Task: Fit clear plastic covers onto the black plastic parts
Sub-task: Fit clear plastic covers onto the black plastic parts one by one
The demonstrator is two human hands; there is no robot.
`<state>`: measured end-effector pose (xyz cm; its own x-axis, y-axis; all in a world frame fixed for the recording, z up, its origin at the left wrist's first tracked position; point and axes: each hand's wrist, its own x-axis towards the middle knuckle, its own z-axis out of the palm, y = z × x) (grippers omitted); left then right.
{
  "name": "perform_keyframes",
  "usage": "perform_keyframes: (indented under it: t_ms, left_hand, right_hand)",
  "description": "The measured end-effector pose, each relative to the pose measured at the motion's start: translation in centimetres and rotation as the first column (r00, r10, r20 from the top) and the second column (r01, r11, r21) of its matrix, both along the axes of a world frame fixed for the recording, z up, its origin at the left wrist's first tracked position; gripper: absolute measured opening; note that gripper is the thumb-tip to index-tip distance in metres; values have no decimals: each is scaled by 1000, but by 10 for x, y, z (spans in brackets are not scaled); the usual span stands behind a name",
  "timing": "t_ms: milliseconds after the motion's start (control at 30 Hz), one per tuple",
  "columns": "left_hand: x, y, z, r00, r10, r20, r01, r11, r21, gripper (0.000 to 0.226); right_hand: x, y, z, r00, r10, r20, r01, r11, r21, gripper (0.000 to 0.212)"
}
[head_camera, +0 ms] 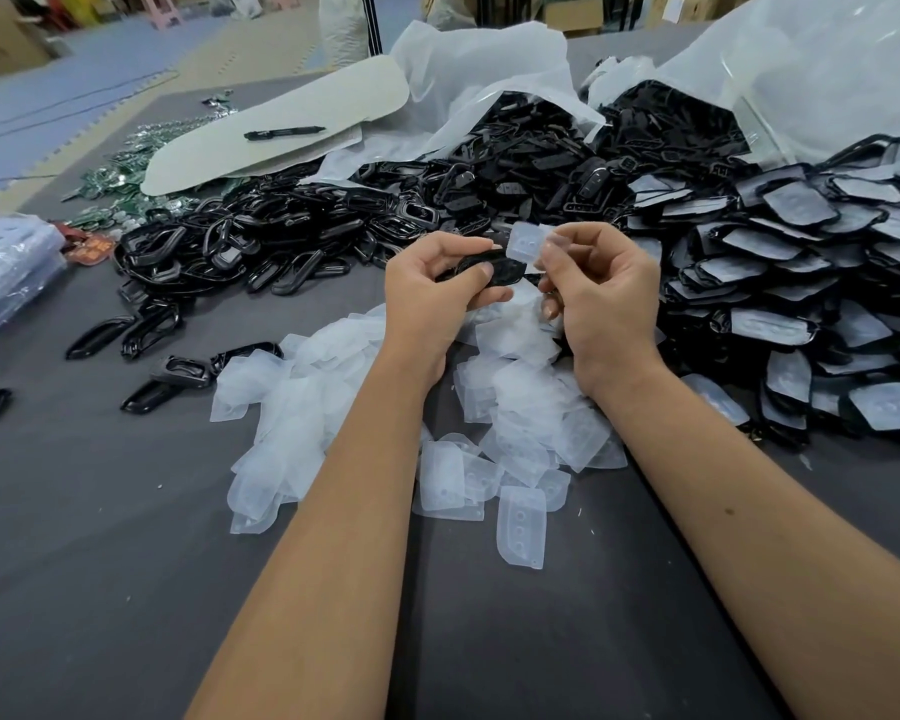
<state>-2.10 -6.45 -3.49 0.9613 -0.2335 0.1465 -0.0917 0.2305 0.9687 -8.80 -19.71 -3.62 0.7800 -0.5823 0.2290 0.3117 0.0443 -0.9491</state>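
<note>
Your left hand (440, 288) grips black part (492, 266) mid-scene above bench (100, 537) | your right hand (601, 293) pinches clear cover (525, 242) at part's far right end, touching | loose covers pile (411, 407) near, under hands | covered parts stack (801, 262) right

We cannot see most of the black part (494, 267): the fingers of the left hand (432, 288) wrap over its near end, and the right hand (601, 298) hides its far end. The clear cover (525, 242) is partly behind the right fingertips, so we cannot tell whether it touches the part. The right hand's lower fingers curl out of sight. Both forearms run off the bottom edge. The pile of covered parts (811, 283) is cut by the right edge, and the stack of clear trays (6, 272) by the left. Print on the pen (284, 132) is too small to read. The green pieces (126, 163) are too blurred to identify.
</note>
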Motion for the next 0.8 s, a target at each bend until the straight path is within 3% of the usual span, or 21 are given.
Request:
perform_keyframes:
  t_ms: [133,267,467,800]
  left_hand:
    - [0,-1,3,998,-35,-47,33,998,-53,18]
    - [-2,-4,6,992,-104,-78,95,989,-111,29]
    - [-6,-7,5,983,-159,-89,147,981,-130,31]
    - [-6,-9,0,990,-128,-57,124,989,-77,21]
  right_hand:
    - [1,-1,-3,1000,-2,-2,2,999,-46,11]
    - [0,2,-4,999,-42,-24,37,983,-178,11]
    - [-1,4,-2,981,-187,-59,157,930,-332,13]
    - [-2,4,-1,960,-253,-118,204,924,-322,19]
